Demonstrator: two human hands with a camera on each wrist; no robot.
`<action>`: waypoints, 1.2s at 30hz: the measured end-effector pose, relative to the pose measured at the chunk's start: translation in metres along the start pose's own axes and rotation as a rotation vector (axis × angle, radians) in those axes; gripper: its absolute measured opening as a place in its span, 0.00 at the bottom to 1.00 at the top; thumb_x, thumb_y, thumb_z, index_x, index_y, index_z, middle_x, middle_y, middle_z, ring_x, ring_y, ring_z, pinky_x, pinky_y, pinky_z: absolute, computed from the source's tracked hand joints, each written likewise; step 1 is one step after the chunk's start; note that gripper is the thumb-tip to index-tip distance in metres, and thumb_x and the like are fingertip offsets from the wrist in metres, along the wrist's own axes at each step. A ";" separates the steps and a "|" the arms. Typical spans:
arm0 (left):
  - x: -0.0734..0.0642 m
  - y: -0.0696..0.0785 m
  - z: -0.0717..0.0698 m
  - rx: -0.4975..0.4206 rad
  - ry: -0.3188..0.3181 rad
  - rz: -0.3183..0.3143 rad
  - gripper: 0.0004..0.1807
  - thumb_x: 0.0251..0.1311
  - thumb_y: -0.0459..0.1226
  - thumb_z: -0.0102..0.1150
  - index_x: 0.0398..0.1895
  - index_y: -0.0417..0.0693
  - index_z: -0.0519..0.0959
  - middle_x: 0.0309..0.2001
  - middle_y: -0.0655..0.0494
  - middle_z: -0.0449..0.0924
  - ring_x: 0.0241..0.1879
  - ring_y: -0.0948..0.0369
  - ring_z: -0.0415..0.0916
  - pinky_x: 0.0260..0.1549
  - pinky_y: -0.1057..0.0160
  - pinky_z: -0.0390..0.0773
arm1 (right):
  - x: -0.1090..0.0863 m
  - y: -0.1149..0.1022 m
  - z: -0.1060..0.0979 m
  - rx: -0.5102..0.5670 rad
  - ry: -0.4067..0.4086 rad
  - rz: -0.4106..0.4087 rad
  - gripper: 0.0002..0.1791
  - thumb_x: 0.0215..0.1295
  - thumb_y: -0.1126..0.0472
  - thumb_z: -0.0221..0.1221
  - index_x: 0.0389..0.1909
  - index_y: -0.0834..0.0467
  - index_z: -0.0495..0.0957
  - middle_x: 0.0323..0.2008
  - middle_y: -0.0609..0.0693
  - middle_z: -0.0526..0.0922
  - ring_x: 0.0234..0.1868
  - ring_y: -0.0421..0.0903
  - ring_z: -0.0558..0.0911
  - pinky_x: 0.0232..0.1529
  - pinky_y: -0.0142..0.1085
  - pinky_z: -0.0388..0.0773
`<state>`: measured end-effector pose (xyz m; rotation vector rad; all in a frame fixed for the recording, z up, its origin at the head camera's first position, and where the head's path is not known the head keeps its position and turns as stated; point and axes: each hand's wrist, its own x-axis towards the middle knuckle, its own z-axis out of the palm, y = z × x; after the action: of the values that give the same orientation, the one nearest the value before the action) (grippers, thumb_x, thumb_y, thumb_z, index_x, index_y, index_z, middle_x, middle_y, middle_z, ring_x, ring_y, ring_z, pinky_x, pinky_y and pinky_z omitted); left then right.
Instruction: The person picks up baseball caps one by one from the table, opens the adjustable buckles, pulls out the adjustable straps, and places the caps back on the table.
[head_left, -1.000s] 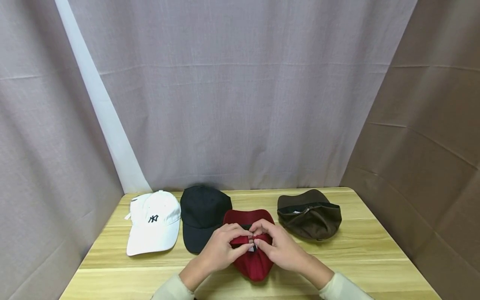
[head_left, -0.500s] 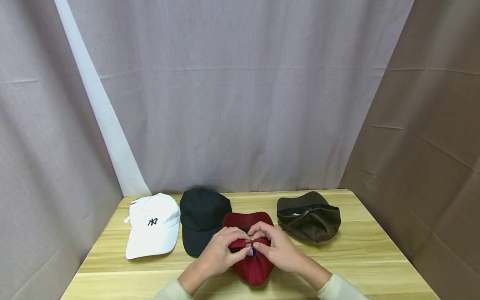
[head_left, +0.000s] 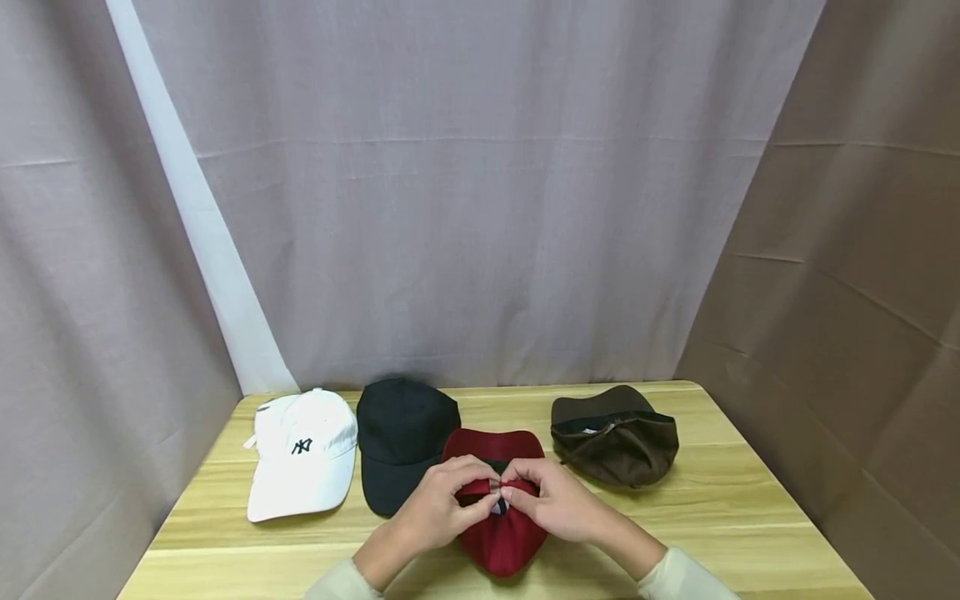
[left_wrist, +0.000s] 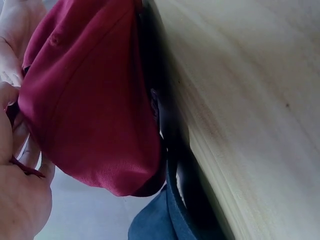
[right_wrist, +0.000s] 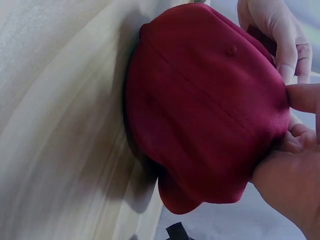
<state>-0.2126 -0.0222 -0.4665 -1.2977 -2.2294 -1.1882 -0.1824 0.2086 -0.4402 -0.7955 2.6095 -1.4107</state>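
Note:
A red baseball cap (head_left: 504,546) lies on the table with its brim pointing away and its back strap and opening facing up. My left hand (head_left: 438,504) pinches the strap (head_left: 474,487) between thumb and fingers from the left. From the right, my right hand (head_left: 558,500) pinches the same strap close beside a small metallic-looking buckle (head_left: 494,486). The fingertips of both hands almost meet. A pale label shows inside the opening. In the left wrist view the crown (left_wrist: 95,100) hides part of the fingers; the right wrist view shows its other side (right_wrist: 200,110).
A black cap (head_left: 408,425) sits left of the red one, close against its brim. Farther left lies a white cap (head_left: 303,467) with a dark logo. To the right is a brown cap (head_left: 618,450), opening upward. Grey-brown curtains (head_left: 480,208) enclose the wooden table (head_left: 712,517).
Both hands stay on the red cap's strap, with small finger shifts around the buckle. The whole scene sits slightly lower in the head view. The other caps have not moved on the table.

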 end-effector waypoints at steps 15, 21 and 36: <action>-0.002 0.001 -0.003 -0.016 0.016 0.008 0.09 0.66 0.35 0.73 0.47 0.53 0.88 0.45 0.62 0.89 0.48 0.67 0.86 0.52 0.70 0.85 | 0.002 0.002 0.001 0.024 -0.016 0.012 0.08 0.77 0.64 0.58 0.43 0.53 0.86 0.40 0.53 0.88 0.36 0.30 0.77 0.36 0.25 0.74; -0.002 -0.001 -0.003 -0.029 0.014 0.007 0.09 0.66 0.36 0.73 0.49 0.53 0.88 0.46 0.62 0.89 0.48 0.67 0.86 0.53 0.70 0.85 | 0.001 0.004 0.000 0.012 -0.021 -0.003 0.11 0.79 0.64 0.56 0.48 0.51 0.87 0.46 0.49 0.90 0.44 0.32 0.81 0.45 0.27 0.78; -0.002 -0.005 -0.004 -0.028 0.051 0.065 0.10 0.67 0.34 0.71 0.49 0.52 0.88 0.45 0.60 0.90 0.47 0.66 0.87 0.51 0.72 0.84 | 0.001 0.006 0.001 0.037 0.007 -0.049 0.11 0.81 0.60 0.56 0.50 0.53 0.87 0.49 0.51 0.91 0.50 0.33 0.84 0.53 0.28 0.79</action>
<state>-0.2165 -0.0275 -0.4682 -1.3257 -2.1258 -1.2188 -0.1851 0.2101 -0.4453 -0.8577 2.5781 -1.4724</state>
